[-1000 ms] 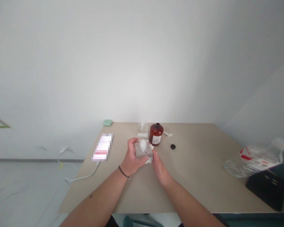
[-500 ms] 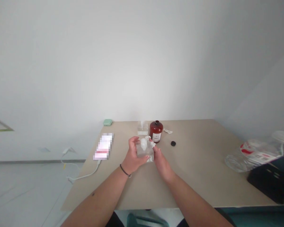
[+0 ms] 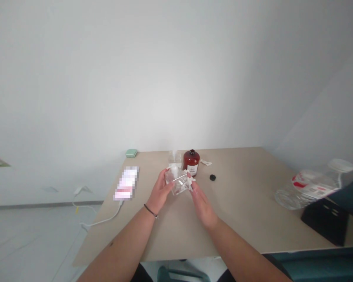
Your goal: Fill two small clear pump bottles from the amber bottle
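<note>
My left hand [image 3: 159, 194] grips a clear, boxy container [image 3: 180, 185] by its left side, thumb on the near face. A whitish rounded part shows at its top; I cannot make out exactly what it is. My right hand [image 3: 203, 204] has its fingers closed on a crumpled white tissue [image 3: 191, 181], pressed against the container's right side. Just behind stands a reddish-brown bottle [image 3: 191, 158] with a white label and an uncapped neck. A second clear, square block-like piece [image 3: 174, 158] sits to its left, partly covered by the held container.
Right of the bottle lie a small black cap [image 3: 212, 177] and a white scrap [image 3: 206, 162]. A phone [image 3: 126, 183] on a white cable and a green case [image 3: 131, 153] are at left. A large clear plastic bottle [image 3: 308, 188] and a black object [image 3: 325, 222] occupy the right.
The clear container has been tilted and turned in my left hand, showing a different face. My right hand stays at its right side with the tissue. The view has shifted slightly.
</note>
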Demonstrator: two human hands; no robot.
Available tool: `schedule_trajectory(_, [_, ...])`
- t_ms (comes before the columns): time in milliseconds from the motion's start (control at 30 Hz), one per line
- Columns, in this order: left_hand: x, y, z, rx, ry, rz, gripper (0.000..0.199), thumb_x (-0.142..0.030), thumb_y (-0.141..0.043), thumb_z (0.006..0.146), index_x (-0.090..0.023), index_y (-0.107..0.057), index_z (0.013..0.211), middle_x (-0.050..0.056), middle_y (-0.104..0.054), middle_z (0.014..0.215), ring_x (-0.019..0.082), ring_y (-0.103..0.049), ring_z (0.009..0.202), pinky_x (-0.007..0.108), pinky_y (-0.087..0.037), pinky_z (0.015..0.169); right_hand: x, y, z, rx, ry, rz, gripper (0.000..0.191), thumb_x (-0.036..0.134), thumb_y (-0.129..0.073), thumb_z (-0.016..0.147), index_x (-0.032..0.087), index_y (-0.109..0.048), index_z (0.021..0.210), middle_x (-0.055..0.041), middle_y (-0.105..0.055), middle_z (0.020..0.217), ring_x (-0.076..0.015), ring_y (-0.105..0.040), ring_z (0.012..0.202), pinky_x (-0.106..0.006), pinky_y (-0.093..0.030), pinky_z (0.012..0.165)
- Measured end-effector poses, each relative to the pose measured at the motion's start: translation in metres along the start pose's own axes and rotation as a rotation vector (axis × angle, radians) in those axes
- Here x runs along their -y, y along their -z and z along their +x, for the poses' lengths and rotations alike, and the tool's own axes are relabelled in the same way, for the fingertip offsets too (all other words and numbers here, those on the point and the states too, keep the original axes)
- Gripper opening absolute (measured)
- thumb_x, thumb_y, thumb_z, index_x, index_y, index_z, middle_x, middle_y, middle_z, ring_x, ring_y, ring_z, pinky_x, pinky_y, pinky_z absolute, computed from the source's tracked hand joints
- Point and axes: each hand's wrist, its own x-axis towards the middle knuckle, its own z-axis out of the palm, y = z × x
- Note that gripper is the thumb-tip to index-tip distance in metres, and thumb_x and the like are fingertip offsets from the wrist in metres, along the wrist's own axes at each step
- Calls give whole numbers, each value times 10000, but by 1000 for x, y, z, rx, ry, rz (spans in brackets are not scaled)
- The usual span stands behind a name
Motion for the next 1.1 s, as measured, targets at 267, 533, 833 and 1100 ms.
schedule_trajectory(267, [-5,-12,-15,74,12,134,684,-276,-839,646,-250,-409,1177,11,-612,1037,197,-619,940,347,-502,856,-3,-8,7,26,20,-52,570,583,-436,950,351,-407,1470,54,-326,1587,-196,-220,1493,-449,-91,1249])
schedule_trajectory(533, [0,-8,-7,-86,-45,113,663,-274,-818,668,-254,-394,1177,19,-614,1065,204,-634,963,367,-502,877,-11,-7,3,135,15,-7,537,567,-347,986,349,-400,1473,46,-377,1566,-194,-228,1490,-459,-83,1246])
schedule_trajectory(833, [-2,-11,-12,54,31,51,676,-278,-832,654,-259,-402,1176,10,-600,1062,200,-618,970,360,-500,878,-10,-4,10,29,13,11,594,627,-404,941,351,-420,1466,46,-375,1564,-208,-235,1488,-453,-138,1243])
schedule_trajectory(1100, [-1,3,-3,-60,-11,-20,757,-421,-915,504,-234,-504,1112,36,-603,1094,236,-615,1016,354,-501,886,-15,-4,15,73,-22,188,609,697,-359,917,339,-540,1376,13,-510,1478,-253,-414,1404,-497,-306,1170])
